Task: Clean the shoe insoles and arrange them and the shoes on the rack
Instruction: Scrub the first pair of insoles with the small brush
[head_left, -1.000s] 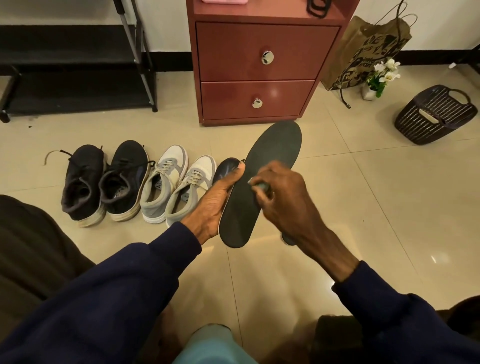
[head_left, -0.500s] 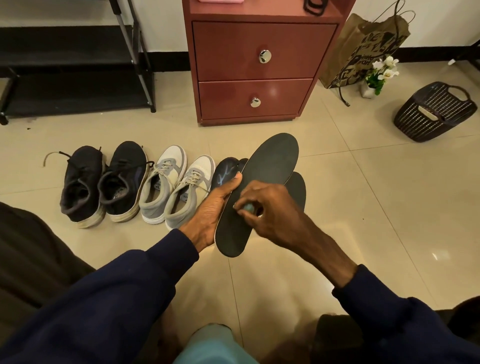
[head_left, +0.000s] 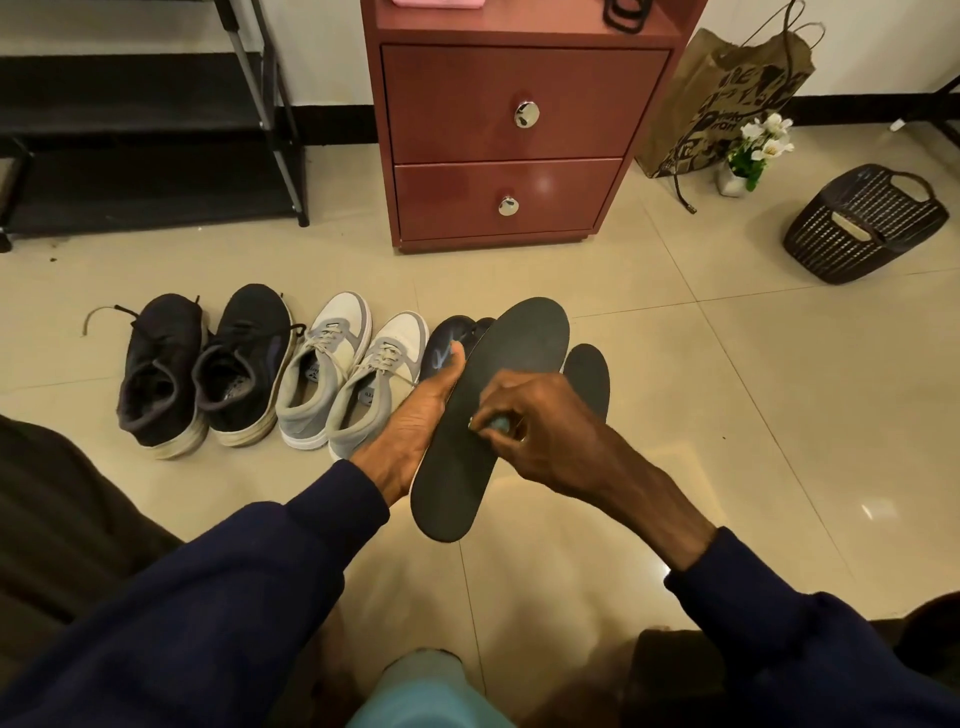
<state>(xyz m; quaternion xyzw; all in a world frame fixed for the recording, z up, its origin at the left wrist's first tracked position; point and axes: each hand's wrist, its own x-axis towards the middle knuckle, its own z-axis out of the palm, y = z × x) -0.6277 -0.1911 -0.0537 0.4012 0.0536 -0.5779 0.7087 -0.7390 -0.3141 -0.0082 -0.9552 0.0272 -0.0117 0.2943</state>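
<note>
Print on the paper bag (head_left: 727, 98) at 1 o'clock is unreadable. Since a second ago, the dark insole (head_left: 488, 415) has dropped lower, at centre. Left hand (head_left: 415, 421) grips its edge, thumb up; right hand (head_left: 530, 426) pinches a small teal cloth (head_left: 500, 425) against it.

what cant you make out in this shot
Head view, the only one:
- Small teal item pinched against the held dark grey insole: mostly covered by the right hand.
- Insoles on the floor: mostly hidden behind it.
- Pink object on the red-brown drawer cabinet: cut by the top edge.
</note>
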